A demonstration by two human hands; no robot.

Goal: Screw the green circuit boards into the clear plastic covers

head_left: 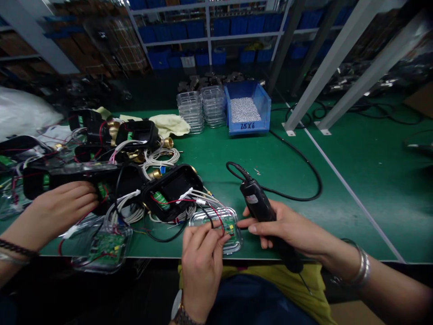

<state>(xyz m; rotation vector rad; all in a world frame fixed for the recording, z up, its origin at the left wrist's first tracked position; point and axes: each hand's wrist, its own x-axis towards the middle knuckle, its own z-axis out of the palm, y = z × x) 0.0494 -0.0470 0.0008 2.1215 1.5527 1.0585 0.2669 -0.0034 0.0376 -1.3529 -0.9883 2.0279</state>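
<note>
My right hand (287, 228) is wrapped round a black corded electric screwdriver (259, 203), its bit pointing down towards my lap. The index finger of that hand reaches to the edge of a clear plastic cover (238, 246). In the cover lies a green circuit board (232, 224) with a yellow part and red and black wires. My left hand (203, 257) has its fingers closed at the board's near left side, partly hiding it. Wires run from the board to an open black housing (172, 189) just behind.
A co-worker's hand (64, 207) rests among black housings at left, near another covered board (108, 248). Stacked clear covers (190, 110) and a blue bin of screws (248, 128) stand behind. Several loose screws (257, 171) lie on the green table (355, 162). Metal posts (324, 72) rise at right.
</note>
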